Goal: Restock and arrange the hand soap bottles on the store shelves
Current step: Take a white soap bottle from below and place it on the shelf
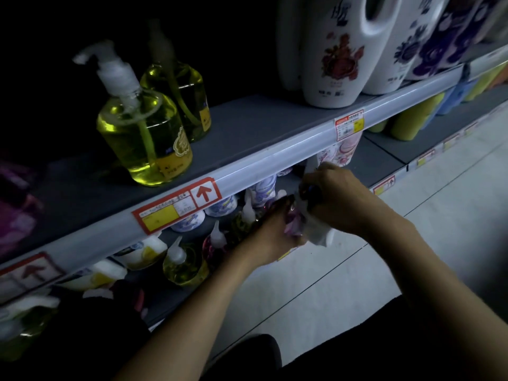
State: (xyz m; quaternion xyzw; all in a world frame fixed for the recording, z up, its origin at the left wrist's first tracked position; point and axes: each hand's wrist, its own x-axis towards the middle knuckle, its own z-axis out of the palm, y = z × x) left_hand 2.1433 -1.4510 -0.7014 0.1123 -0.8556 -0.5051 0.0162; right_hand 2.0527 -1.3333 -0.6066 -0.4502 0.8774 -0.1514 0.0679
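Two yellow hand soap pump bottles (145,133) stand on the upper grey shelf (247,127), one behind the other. Below its edge, my left hand (270,232) grips a purple bottle (292,225) on the lower shelf. My right hand (334,198) closes over that bottle's top with a white cloth (317,233) bunched under its fingers. More pump bottles, yellow (182,266) and dark red (214,246), line the lower shelf to the left of my hands. The dim light blurs what my fingers cover.
White detergent jugs (335,50) with flower prints stand at the upper right. Blue-and-white bottles (221,209) sit behind the pumps below. Price tags (176,209) run along the shelf rail. Green and blue bottles (412,119) fill the far right shelf. Pale tiled floor (357,284) lies beneath.
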